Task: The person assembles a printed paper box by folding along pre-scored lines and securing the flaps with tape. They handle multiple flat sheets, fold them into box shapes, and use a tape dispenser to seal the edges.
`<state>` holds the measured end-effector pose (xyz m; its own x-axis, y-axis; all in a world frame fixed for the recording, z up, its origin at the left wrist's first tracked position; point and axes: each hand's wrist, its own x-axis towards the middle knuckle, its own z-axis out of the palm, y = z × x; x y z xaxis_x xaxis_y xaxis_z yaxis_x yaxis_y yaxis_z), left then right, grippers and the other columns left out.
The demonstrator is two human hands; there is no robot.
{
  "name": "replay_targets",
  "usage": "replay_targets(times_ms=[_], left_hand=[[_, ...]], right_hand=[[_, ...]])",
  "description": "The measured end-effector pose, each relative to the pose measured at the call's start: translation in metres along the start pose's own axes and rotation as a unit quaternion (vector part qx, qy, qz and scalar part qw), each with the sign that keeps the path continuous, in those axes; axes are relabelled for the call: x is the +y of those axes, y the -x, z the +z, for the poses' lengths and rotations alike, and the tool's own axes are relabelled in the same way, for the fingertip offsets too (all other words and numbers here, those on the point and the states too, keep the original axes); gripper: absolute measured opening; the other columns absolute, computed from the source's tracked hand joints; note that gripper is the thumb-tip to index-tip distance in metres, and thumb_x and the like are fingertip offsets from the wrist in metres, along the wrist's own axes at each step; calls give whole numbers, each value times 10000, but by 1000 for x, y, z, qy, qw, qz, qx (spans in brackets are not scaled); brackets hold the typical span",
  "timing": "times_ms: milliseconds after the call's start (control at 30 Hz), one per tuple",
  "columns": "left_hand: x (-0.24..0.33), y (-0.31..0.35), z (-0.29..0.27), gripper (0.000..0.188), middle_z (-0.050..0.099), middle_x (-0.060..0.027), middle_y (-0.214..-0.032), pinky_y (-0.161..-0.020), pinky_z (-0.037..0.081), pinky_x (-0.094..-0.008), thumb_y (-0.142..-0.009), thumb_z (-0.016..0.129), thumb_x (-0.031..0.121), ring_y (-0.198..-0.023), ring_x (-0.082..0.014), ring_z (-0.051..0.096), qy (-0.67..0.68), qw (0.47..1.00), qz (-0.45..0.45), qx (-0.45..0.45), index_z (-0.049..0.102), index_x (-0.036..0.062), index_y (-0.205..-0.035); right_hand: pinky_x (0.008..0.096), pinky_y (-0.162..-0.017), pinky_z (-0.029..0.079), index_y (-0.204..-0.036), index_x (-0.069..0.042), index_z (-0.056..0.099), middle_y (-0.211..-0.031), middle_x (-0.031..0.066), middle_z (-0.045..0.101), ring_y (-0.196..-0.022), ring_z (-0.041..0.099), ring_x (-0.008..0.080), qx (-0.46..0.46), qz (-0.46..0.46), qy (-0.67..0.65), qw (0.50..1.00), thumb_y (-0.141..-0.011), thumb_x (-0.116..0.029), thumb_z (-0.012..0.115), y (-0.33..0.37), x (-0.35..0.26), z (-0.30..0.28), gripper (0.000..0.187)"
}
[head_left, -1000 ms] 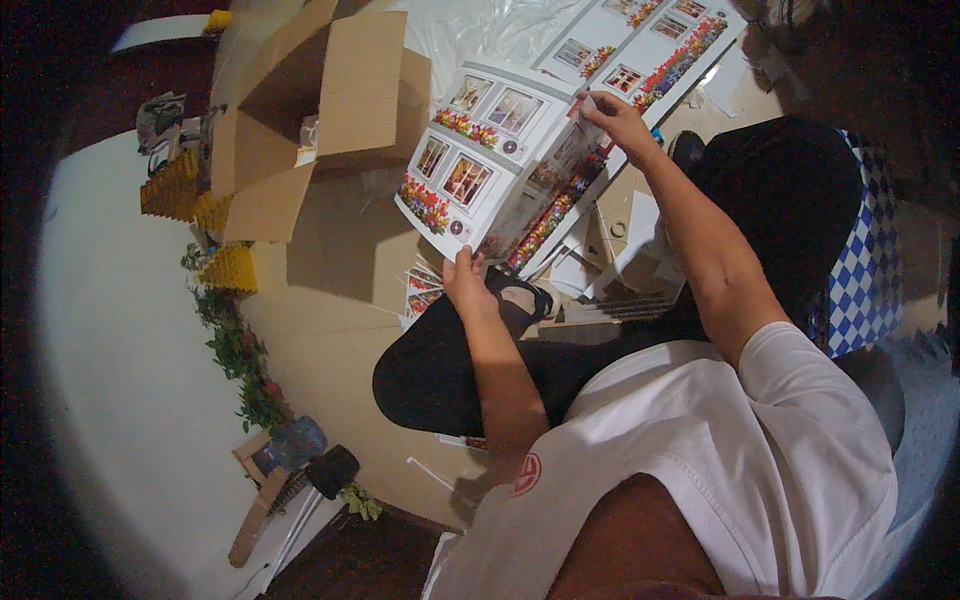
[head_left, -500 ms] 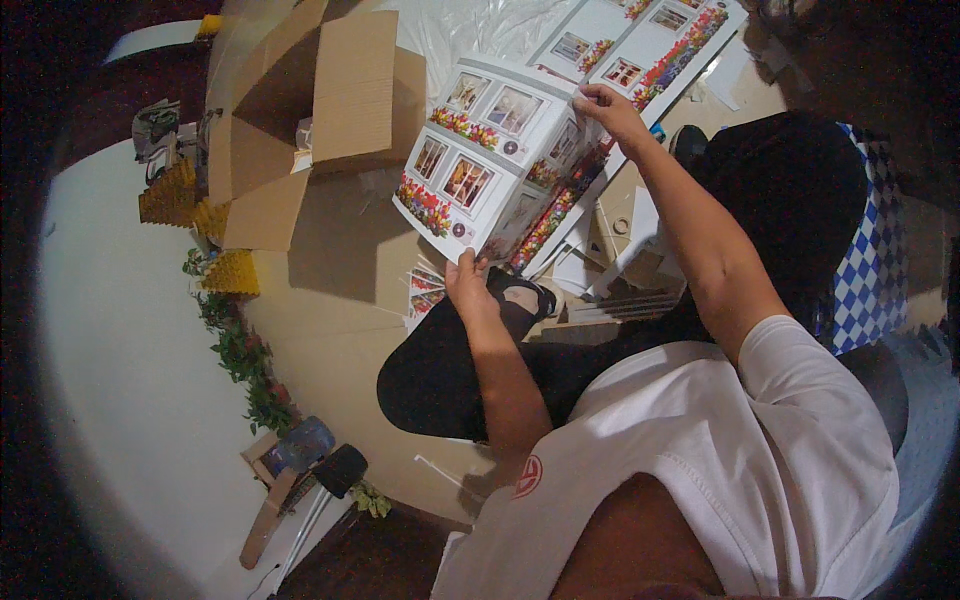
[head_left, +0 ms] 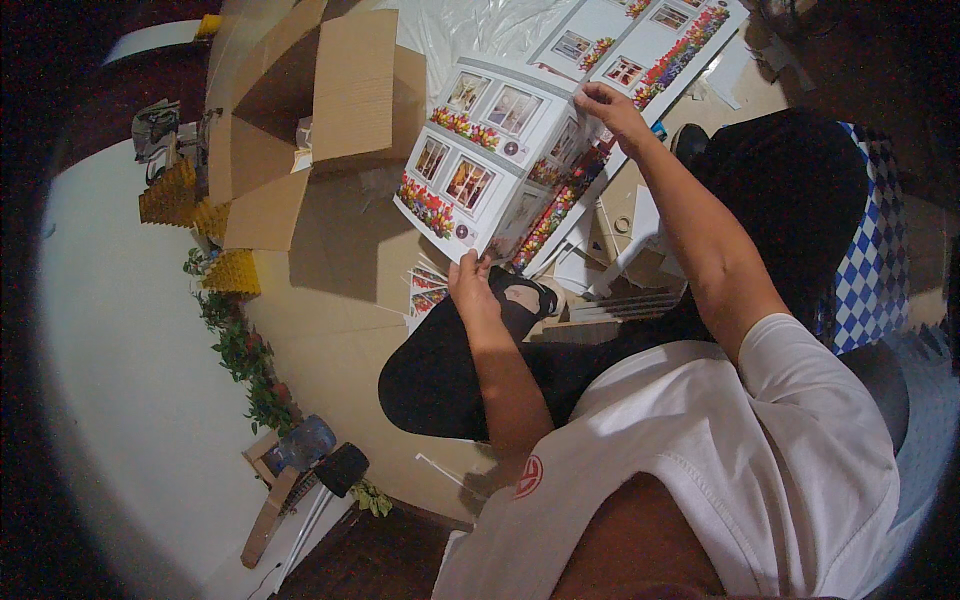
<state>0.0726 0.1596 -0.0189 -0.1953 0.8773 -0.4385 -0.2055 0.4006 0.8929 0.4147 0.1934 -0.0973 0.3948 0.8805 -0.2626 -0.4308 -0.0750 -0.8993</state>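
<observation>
A white printed sheet (head_left: 482,138) with pictures of windows and colourful flower boxes is raised and bent between my hands. My left hand (head_left: 474,284) pinches its near lower corner, thumb on top. At its right upper edge, my right hand (head_left: 612,110) grips the sheet between thumb and fingers. Beneath and behind it lies a larger white sheet (head_left: 672,48) with matching windows and flower borders. Small printed cut strips (head_left: 428,288) lie on the floor by my left hand.
An open cardboard box (head_left: 355,85) stands at the far left, with clear plastic film (head_left: 490,28) beside it. Paper scraps and a small tape ring (head_left: 622,225) lie near my right leg. Plants (head_left: 245,350) line the left wall. A blue-and-white checked surface (head_left: 872,250) is at right.
Almost nothing differs. Both hands keep their hold on the printed sheet, which has shifted only very slightly.
</observation>
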Motion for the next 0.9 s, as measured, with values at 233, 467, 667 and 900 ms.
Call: replay_targets(times_ms=[233, 467, 667, 900], left_hand=[[-2, -4, -3, 163, 534, -81, -893, -741, 549, -313, -799, 632, 40, -789, -185, 543, 16, 1000, -9, 4, 544, -27, -919], [-2, -4, -1, 206, 566, -89, -965, -743, 521, -293, -814, 595, 38, -848, -183, 560, -5, 1000, -7, 5, 553, -28, -1005], [-3, -5, -3, 216, 579, -96, -980, -743, 515, -280, -816, 590, 36, -861, -171, 568, 0, 1000, -13, 5, 558, -35, -1017], [-11, -11, -22, 161, 552, -94, -937, -766, 518, -297, -813, 593, 48, -841, -168, 547, -79, 995, 44, -46, 549, -36, -943]], right_hand=[[276, -827, 425, -1071, -59, 632, -966, 4, 633, -901, 545, 120, -8, -8, -13, 1000, -839, -243, 688, -4, 6, -3, 302], [269, -803, 429, -1043, -55, 635, -935, -2, 629, -868, 544, 111, 12, -11, 13, 1000, -857, -247, 665, -8, 9, -4, 269], [270, -794, 436, -1050, -57, 634, -935, 3, 629, -851, 548, 112, 4, -6, -10, 1000, -854, -251, 669, -8, 11, -5, 277], [258, -839, 404, -1037, -60, 638, -931, -11, 628, -882, 540, 96, 13, 7, 10, 1000, -870, -255, 652, -7, 8, 0, 257]])
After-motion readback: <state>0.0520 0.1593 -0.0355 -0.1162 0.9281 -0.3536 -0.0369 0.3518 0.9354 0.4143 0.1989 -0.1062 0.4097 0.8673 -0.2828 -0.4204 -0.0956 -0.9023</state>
